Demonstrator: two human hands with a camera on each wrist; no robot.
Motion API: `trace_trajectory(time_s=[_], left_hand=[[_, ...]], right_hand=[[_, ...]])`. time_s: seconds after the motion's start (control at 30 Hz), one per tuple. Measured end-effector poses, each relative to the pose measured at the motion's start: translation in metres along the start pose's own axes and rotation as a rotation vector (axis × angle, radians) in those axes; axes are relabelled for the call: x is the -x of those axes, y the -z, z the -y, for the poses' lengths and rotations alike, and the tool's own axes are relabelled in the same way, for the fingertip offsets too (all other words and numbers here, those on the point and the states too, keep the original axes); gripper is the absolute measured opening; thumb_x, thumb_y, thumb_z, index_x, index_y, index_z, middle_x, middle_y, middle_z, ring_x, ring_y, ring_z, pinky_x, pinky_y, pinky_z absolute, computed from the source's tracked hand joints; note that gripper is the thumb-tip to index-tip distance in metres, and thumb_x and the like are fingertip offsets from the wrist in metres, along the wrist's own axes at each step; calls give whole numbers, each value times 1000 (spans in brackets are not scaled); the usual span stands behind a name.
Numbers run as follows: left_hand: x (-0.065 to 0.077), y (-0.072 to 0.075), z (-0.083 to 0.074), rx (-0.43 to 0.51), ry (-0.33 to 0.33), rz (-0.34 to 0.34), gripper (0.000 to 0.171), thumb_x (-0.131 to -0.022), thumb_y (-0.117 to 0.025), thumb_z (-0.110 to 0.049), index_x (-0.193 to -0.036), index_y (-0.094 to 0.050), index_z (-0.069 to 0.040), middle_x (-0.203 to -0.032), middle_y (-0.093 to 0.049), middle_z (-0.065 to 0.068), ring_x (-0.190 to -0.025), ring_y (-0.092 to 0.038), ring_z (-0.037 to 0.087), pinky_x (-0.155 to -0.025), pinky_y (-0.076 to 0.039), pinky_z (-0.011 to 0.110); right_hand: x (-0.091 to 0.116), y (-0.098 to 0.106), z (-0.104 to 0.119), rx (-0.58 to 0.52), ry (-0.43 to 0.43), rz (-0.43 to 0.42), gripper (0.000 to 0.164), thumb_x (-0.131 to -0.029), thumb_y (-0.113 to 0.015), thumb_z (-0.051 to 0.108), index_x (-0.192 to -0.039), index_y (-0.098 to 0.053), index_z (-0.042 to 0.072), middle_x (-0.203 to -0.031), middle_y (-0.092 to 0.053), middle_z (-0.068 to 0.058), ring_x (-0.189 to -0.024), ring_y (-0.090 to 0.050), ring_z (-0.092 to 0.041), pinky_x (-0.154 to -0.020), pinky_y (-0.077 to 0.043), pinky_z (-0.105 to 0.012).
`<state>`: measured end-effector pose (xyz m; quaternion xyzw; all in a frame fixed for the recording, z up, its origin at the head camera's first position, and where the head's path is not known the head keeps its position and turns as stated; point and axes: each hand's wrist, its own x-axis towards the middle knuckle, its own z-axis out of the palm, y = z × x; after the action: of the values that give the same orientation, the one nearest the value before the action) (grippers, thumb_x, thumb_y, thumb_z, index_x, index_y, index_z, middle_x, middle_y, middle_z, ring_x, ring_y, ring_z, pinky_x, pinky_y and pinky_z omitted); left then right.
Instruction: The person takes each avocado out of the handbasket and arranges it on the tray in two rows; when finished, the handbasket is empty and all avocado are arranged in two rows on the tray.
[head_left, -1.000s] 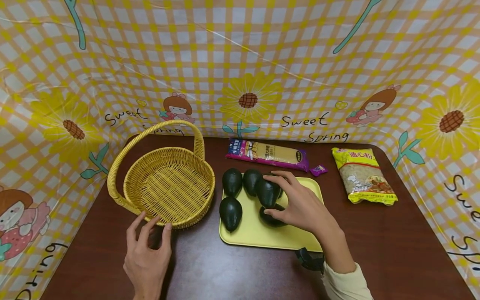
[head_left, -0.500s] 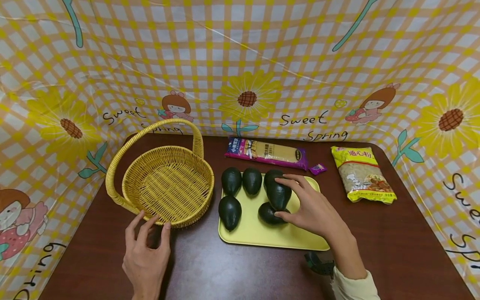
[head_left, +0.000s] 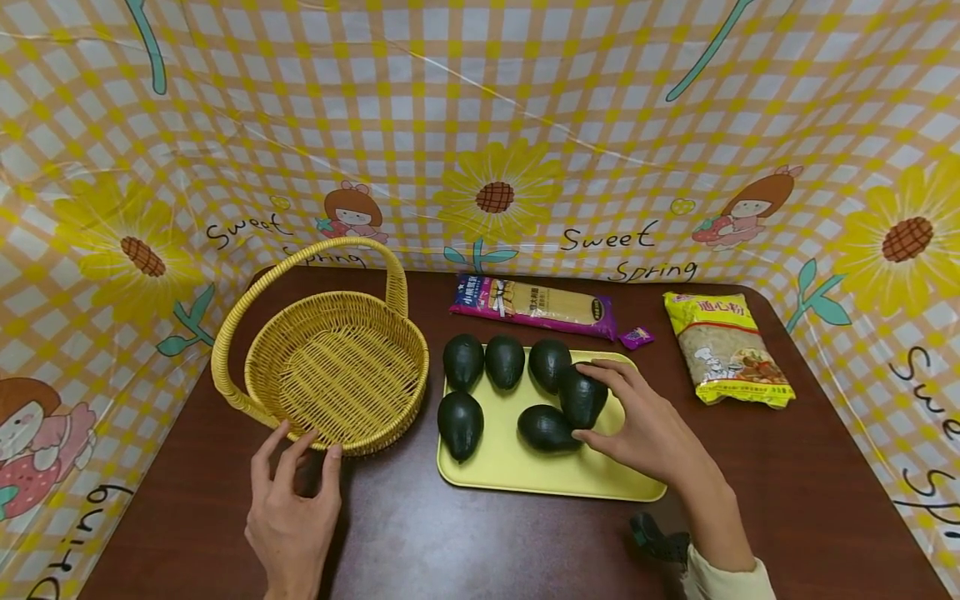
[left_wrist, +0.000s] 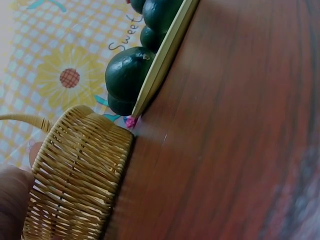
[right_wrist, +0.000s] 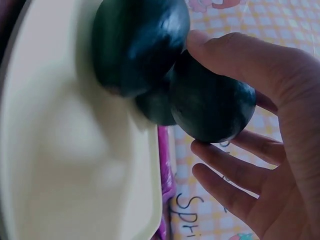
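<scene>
My right hand grips a dark green avocado between thumb and fingertips, over the right half of a yellow tray. In the right wrist view this avocado sits between thumb and fingers, close against other avocados. An avocado lying on its side is just left of the thumb tip, and another avocado is just behind the held one. Several more stand at the tray's left and back. My left hand rests its fingertips at the front rim of a wicker basket, fingers spread and loosely bent.
Behind the tray lies a purple-ended noodle packet with a small purple wrapper piece beside it. A yellow pasta bag lies at the right. The basket's arched handle rises at the left. Patterned cloth surrounds the table.
My right hand has carried the held avocado rightward across the tray, uncovering the avocados behind and below it. My left hand has stayed at the basket rim.
</scene>
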<state>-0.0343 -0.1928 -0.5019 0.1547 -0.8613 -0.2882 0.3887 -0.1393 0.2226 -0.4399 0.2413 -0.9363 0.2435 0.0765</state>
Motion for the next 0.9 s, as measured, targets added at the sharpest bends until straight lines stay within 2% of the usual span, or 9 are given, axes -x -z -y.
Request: trace_trajectory(time_s=[0.43, 0.7, 0.9], left_hand=[[0, 1, 1, 13, 6, 14, 33, -87, -93, -24, -117, -84, -16, -143, -68, 5, -80, -77, 21, -49, -49, 33], [-2, 4, 2, 14, 10, 14, 32, -88, -93, -23, -118, -84, -16, -143, -68, 6, -77, -76, 21, -51, -48, 23], [-3, 5, 1, 6, 23, 26, 31, -91, -90, -26, -119, -83, -16, -145, -66, 5, -81, -76, 22, -50, -49, 28]], right_hand=[[24, -6, -13, -7, -68, 41, 87, -77, -100, 25, -152, -57, 14, -148, -55, -13, -106, -71, -36, -77, -59, -53], [34, -12, -14, -9, -30, 28, 89, -75, -101, 22, -152, -57, 15, -149, -56, -11, -119, -68, -36, -81, -60, -55], [36, -13, -13, 3, -24, 38, 90, -75, -101, 22, -153, -56, 15, -152, -54, -12, -124, -66, -38, -81, -60, -56]])
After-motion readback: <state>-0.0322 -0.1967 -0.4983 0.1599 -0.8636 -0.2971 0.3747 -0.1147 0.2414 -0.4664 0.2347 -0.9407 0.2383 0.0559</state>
